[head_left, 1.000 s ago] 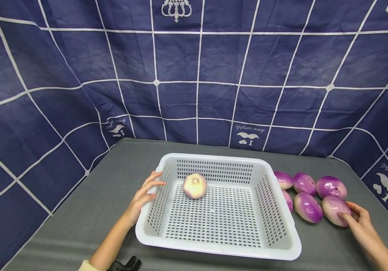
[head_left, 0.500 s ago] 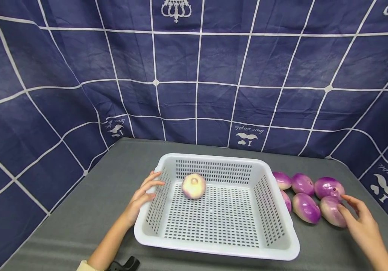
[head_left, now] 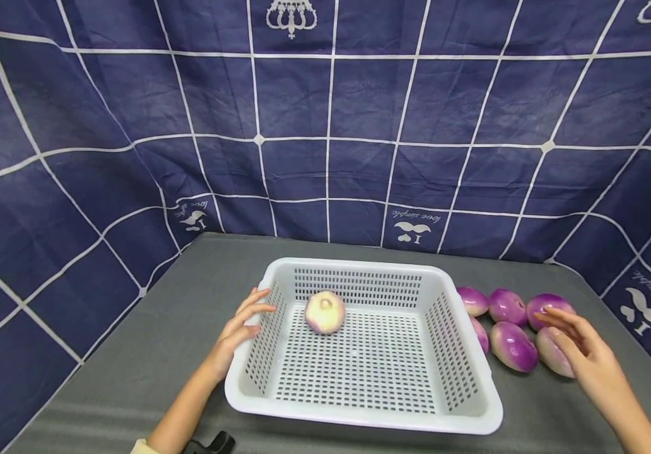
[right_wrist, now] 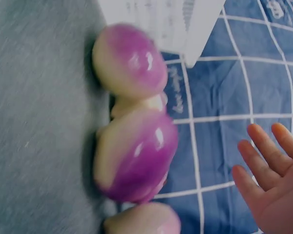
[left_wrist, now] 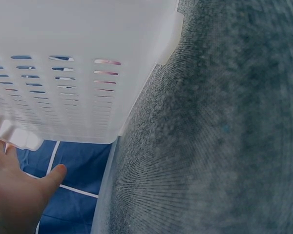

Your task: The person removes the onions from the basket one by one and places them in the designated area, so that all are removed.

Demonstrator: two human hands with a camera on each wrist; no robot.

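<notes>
My left hand (head_left: pixel 238 331) rests on the left rim of a white perforated plastic basket (head_left: pixel 359 421), fingers lying over the edge; the left wrist view shows the thumb (left_wrist: pixel 53 176) standing off the wall. Inside the basket, at back left, sits one glossy turnip-like vegetable (head_left: pixel 325 313), its pale end with a nub facing up. To the basket's right, several purple-and-white vegetables of that kind lie in two rows. Above the nearest right one (head_left: pixel 551 354), my right hand (head_left: pixel 589 353) hovers with spread fingers, holding nothing. The right wrist view shows that hand (right_wrist: pixel 278 180) apart from the vegetables (right_wrist: pixel 141 153).
Grey cloth (head_left: pixel 149 353) covers the table. A blue curtain with white grid lines (head_left: pixel 359 164) hangs behind and along both sides. The basket's right wall stands close beside the leftmost vegetables (head_left: pixel 480 334). A black strap (head_left: pixel 212 443) shows at my left wrist.
My right hand has let go of the front right vegetable, risen and shifted left over it. That vegetable stays on the table. The left hand keeps its place on the rim.
</notes>
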